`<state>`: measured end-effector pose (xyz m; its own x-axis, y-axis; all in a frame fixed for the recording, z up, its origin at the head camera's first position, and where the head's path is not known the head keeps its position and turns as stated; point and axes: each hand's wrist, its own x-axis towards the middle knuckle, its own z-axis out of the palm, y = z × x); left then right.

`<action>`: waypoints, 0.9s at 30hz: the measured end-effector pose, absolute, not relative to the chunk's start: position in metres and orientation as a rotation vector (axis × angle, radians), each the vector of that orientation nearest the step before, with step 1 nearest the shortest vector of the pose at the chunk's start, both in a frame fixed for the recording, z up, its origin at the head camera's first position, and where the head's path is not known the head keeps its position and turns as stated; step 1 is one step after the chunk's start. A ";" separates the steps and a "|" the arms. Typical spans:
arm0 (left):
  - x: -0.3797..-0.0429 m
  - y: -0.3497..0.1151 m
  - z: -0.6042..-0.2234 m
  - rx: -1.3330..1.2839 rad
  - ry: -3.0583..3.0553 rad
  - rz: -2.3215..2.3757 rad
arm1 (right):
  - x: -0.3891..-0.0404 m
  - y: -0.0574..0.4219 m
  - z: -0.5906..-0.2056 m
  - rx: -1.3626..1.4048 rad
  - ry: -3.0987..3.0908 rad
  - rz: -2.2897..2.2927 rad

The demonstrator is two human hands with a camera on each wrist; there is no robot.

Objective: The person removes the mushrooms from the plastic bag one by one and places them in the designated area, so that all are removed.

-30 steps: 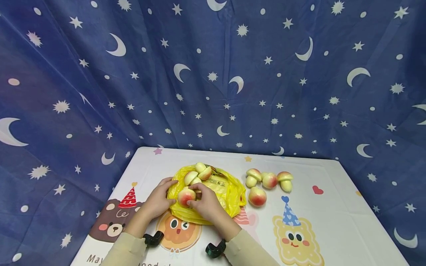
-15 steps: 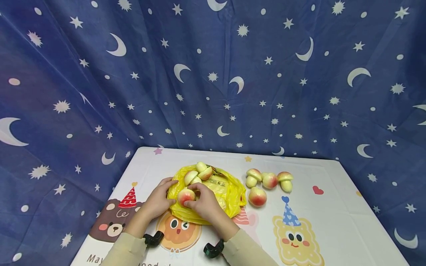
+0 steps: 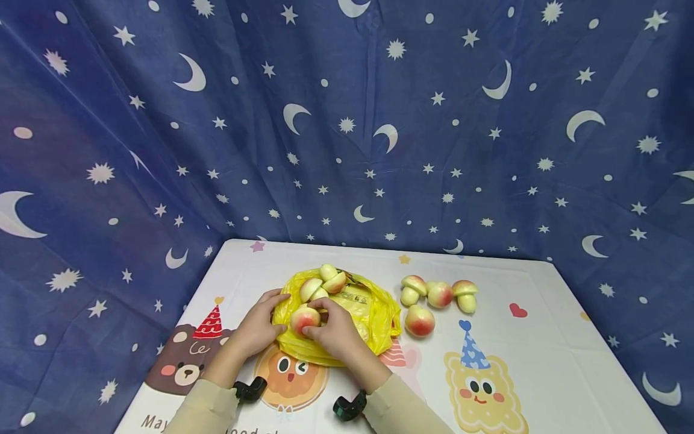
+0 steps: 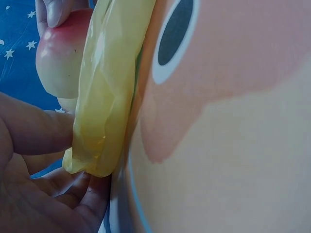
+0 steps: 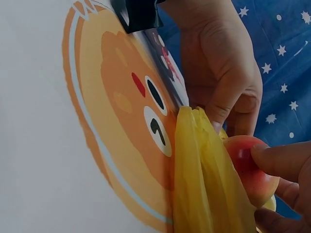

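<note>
Within yellow bag (image 3: 359, 312): I'm counting three mushrooms (image 3: 311, 289)
On table (image 3: 575, 343): four mushrooms (image 3: 440, 295) are lying
Right hand (image 3: 338, 333): pinching front mushroom (image 3: 302, 319), thumb against fingers
Left hand (image 3: 261, 323): gripping bag edge

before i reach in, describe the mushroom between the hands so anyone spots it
On the white table lies a crumpled yellow plastic bag. Near its left front, between the left hand and right hand, is a red-blushed mushroom. Unlike the two mushrooms just behind it, this one is pinched by the right hand.
</note>
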<state>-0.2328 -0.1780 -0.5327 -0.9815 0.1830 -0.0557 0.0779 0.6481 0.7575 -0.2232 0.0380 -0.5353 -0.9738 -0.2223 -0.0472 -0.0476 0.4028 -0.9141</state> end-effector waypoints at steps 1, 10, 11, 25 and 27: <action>-0.233 -0.178 -0.533 0.221 2.736 1.247 | -0.223 0.039 -0.535 -0.237 2.489 -1.620; -0.233 -0.178 -0.533 0.227 2.729 1.253 | -0.221 0.048 -0.527 -0.222 2.468 -1.668; -0.233 -0.178 -0.533 0.223 2.727 1.253 | -0.220 0.049 -0.526 -0.221 2.463 -1.679; -0.234 -0.178 -0.534 0.234 2.732 1.249 | -0.218 0.068 -0.515 -0.133 2.416 -1.740; -0.234 -0.178 -0.534 0.235 2.733 1.250 | -0.218 0.072 -0.515 -0.116 2.408 -1.751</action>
